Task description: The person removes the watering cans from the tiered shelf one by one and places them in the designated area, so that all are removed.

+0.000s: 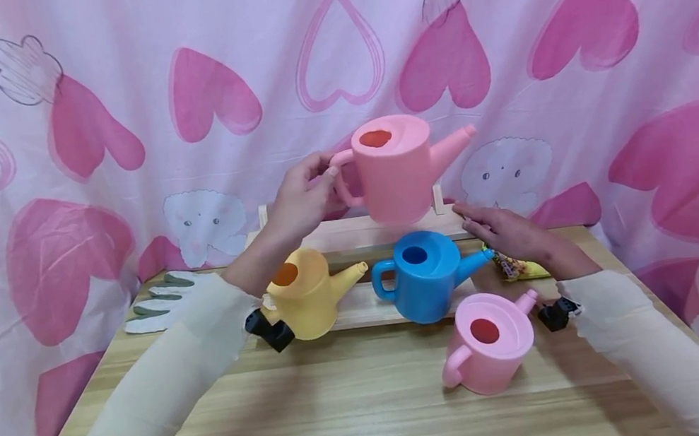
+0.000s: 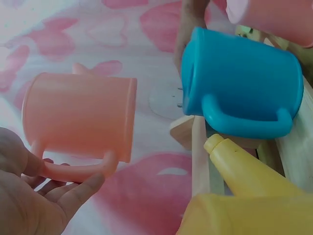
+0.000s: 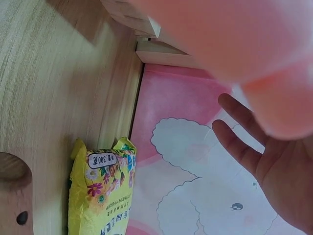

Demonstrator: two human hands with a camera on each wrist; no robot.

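My left hand (image 1: 303, 205) holds a salmon-pink watering can (image 1: 398, 181) by its handle, raised above the wooden stand (image 1: 326, 238). In the left wrist view, the fingers and thumb of that hand (image 2: 49, 200) grip the handle. On the lower step of the stand are a yellow watering can (image 1: 309, 307) and a blue watering can (image 1: 430, 284), spouts to the right. My right hand (image 1: 511, 233) is by the right end of the upper step, fingers extended; whether it touches the wood I cannot tell. A lighter pink watering can (image 1: 498, 358) stands on the table in front.
White-and-green gloves (image 1: 166, 301) lie on the table's left side. A yellow flowered packet (image 1: 524, 268) lies behind the right wrist, shown larger in the right wrist view. A pink heart-patterned curtain (image 1: 214, 90) hangs behind the wood-grain table (image 1: 343, 403).
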